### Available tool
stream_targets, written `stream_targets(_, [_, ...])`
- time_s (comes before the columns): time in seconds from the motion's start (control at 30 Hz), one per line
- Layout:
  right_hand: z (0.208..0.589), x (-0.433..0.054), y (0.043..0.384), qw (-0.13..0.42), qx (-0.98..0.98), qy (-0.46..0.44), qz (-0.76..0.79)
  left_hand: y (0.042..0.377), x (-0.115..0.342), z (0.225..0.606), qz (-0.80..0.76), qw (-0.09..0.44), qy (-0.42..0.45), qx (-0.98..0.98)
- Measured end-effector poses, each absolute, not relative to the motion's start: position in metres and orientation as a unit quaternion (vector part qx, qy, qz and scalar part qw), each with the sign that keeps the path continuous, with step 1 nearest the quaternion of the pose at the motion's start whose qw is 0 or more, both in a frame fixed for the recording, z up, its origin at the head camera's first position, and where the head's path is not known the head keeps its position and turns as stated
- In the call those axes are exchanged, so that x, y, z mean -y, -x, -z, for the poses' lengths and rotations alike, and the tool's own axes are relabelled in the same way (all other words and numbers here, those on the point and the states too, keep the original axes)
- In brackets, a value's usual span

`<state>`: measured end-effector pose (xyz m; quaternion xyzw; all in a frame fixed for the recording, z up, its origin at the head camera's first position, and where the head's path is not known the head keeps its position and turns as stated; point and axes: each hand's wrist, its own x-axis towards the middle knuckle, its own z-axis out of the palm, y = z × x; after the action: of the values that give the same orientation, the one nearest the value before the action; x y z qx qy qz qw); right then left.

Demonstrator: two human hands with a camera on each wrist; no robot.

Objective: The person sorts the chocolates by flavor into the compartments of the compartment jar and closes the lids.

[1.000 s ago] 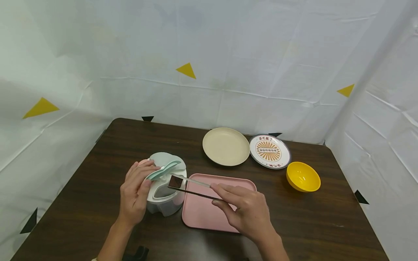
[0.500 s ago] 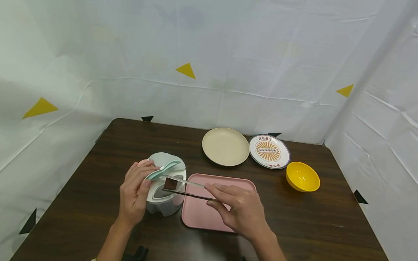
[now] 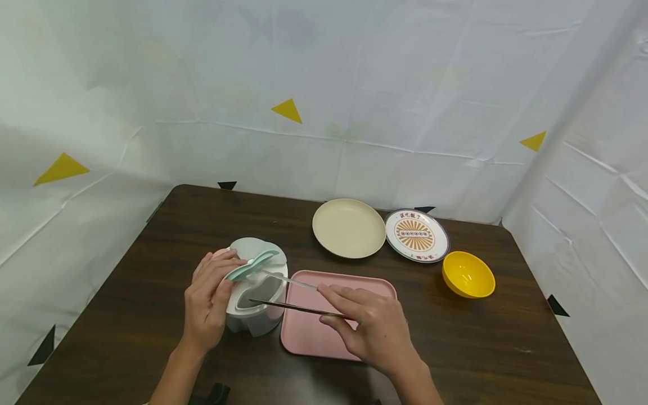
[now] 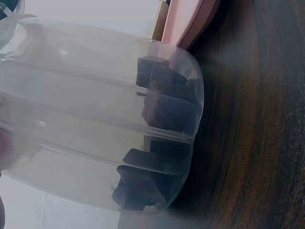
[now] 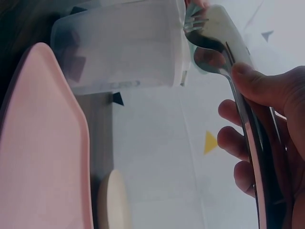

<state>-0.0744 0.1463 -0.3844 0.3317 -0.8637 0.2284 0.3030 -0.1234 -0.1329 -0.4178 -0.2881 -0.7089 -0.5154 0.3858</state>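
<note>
In the head view my left hand (image 3: 206, 301) holds up the mint flap (image 3: 252, 265) of a white-lidded, clear-sided storage container (image 3: 258, 324). One opening in its lid lies uncovered. From the right, my right hand (image 3: 373, 323) pinches metal serving tongs (image 3: 304, 309), their two spread ends over that opening with nothing between them. The right wrist view shows a forked end (image 5: 202, 40) and a spoon-shaped end (image 5: 209, 61) beside the lid. Through the container's wall, the left wrist view shows several dark brown blocks (image 4: 171, 112) at the bottom, on both sides of a divider.
A pink tray (image 3: 329, 337) lies right beside the container, under the tongs. Farther back are a beige plate (image 3: 349, 229) and a white patterned plate (image 3: 418, 247). A yellow bowl (image 3: 468, 275) stands at the right on the dark wooden table (image 3: 481, 343).
The tongs moved slightly left over the opening. A dark block between their ends has been let go and is gone from the head view; the ends are wider apart. My left hand stayed put.
</note>
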Motion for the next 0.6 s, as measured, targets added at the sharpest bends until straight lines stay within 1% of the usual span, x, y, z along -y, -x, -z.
stream_targets(0.13, [0.385, -0.149, 0.071, 0.297, 0.866, -0.324, -0.238, 0.123, 0.133, 0.417, 0.515, 0.385, 0.287, 0.71])
stream_targets(0.37, [0.391, -0.163, 0.064, 0.257, 0.895, -0.273, -0.242, 0.124, 0.133, 0.417, 0.515, 0.387, 0.288, 0.709])
stream_targets(0.6, [0.405, -0.182, 0.055, 0.257, 0.912, -0.199, -0.25, 0.124, 0.133, 0.416, 0.514, 0.386, 0.289, 0.71])
